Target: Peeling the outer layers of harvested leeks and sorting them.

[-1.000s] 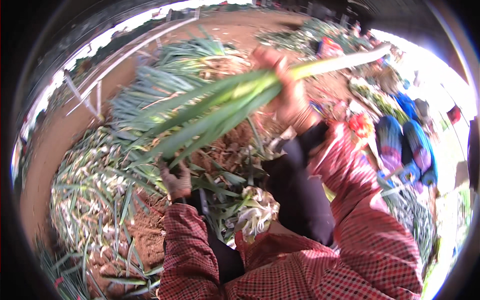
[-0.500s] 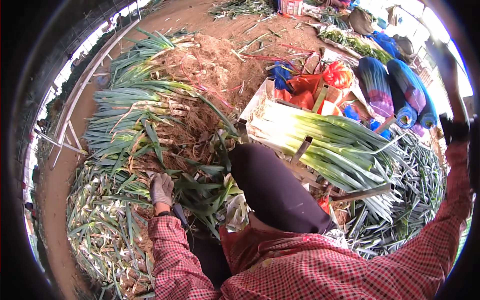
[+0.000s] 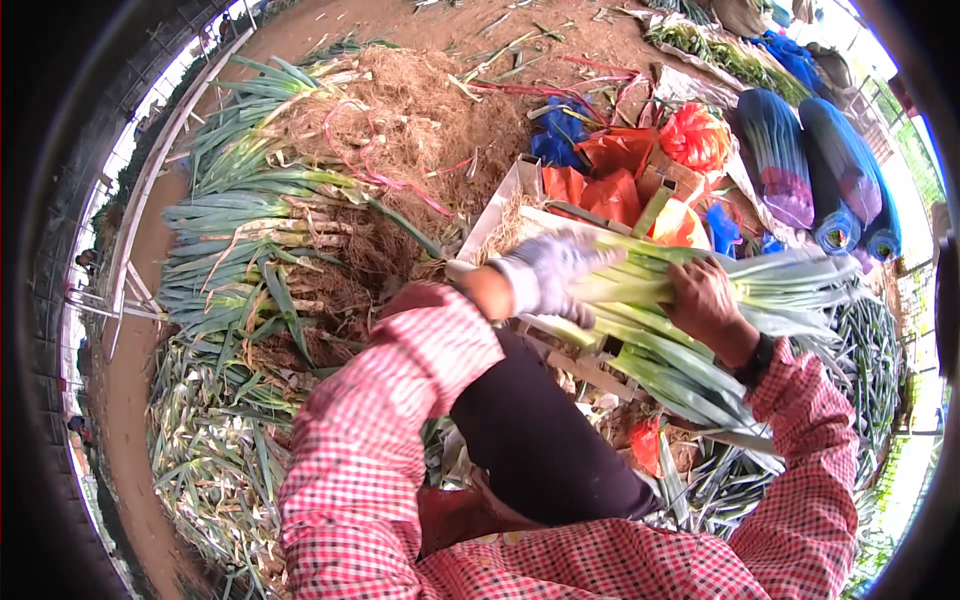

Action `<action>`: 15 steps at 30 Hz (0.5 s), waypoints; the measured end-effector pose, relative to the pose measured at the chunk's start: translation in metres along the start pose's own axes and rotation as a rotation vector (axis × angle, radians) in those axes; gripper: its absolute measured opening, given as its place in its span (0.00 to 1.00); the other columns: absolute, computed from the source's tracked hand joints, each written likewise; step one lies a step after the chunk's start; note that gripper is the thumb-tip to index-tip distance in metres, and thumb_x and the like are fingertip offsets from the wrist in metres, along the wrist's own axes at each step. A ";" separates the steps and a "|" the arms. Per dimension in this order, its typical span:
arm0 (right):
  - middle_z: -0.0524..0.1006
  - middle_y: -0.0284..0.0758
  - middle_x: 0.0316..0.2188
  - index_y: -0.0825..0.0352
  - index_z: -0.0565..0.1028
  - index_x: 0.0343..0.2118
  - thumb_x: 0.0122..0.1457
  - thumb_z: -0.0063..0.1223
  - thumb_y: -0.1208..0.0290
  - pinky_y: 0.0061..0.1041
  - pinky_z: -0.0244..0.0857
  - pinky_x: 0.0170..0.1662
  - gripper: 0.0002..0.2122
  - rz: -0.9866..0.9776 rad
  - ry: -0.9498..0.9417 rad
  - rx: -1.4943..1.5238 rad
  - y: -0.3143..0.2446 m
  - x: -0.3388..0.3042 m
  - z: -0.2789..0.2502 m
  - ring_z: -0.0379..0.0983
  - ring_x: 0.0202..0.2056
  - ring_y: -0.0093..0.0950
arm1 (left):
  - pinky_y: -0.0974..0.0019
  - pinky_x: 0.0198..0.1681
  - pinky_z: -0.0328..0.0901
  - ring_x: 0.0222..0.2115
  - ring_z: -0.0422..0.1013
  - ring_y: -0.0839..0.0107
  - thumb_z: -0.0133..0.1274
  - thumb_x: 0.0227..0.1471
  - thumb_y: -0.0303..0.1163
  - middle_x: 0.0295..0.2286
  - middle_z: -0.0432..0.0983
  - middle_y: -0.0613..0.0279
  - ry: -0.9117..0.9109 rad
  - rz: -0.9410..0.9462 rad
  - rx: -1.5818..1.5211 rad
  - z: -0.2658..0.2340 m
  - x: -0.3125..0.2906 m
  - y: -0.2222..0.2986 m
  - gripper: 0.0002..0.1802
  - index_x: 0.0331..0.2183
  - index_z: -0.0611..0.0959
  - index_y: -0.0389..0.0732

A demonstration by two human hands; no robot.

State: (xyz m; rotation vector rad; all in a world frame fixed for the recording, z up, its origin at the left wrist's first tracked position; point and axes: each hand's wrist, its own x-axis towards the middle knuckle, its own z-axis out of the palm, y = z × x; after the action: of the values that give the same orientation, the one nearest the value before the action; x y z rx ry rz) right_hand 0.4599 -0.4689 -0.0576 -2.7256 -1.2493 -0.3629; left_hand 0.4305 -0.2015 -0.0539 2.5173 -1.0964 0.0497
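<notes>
- The left hand [image 3: 548, 275], in a pale glove, now lies over the pale ends of the green leeks [image 3: 650, 350]; half a second ago it was well to the left, beside the heap of trimmings [image 3: 215, 450].
- Its fingers look partly spread and blurred with motion; I cannot tell whether they grip a stalk or only rest on it.
- The right hand [image 3: 703, 300], bare, is now over the same leeks, just right of the left one; half a second ago that arm was flung out to the right rim of the view.
- Its fingers are curled closed around stalks at the top of the bundle.
- The green leeks lie in the wooden rack [image 3: 510, 190], pale ends to the left, leaves trailing right; the left forearm now crosses in front of the knee [image 3: 540, 430].
- The leeks with roots [image 3: 240, 245] at left keep their place, as do the orange plastic [image 3: 605, 195] behind the rack and the net-wrapped bundles [image 3: 775, 155] at upper right.
</notes>
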 end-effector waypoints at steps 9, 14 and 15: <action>0.71 0.39 0.25 0.69 0.68 0.37 0.35 0.59 0.50 0.34 0.57 0.41 0.29 0.176 -0.299 -0.248 0.058 -0.036 -0.007 0.66 0.33 0.35 | 0.61 0.41 0.61 0.39 0.68 0.57 0.57 0.34 0.50 0.36 0.72 0.52 -0.434 -0.520 -0.267 0.071 0.008 -0.085 0.34 0.44 0.70 0.44; 0.72 0.38 0.27 0.68 0.69 0.35 0.43 0.53 0.54 0.33 0.58 0.39 0.22 0.269 -0.313 -0.239 0.078 -0.027 0.034 0.66 0.33 0.35 | 0.65 0.16 0.62 0.16 0.67 0.70 0.57 0.40 0.33 0.21 0.69 0.59 -0.082 -0.951 -1.116 0.099 0.011 -0.131 0.18 0.35 0.71 0.39; 0.72 0.38 0.27 0.68 0.69 0.35 0.43 0.53 0.54 0.33 0.58 0.39 0.22 0.292 -0.307 -0.223 0.080 -0.021 0.039 0.66 0.33 0.34 | 0.68 0.11 0.59 0.12 0.64 0.72 0.56 0.40 0.30 0.17 0.67 0.62 0.066 -0.948 -1.170 0.102 0.015 -0.136 0.15 0.33 0.70 0.39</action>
State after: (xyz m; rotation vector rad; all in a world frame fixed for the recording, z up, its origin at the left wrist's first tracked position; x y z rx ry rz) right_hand 0.5137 -0.5284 -0.1015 -3.1921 -0.8880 -0.0536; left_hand 0.5252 -0.1653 -0.1917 1.6403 0.2232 -0.5757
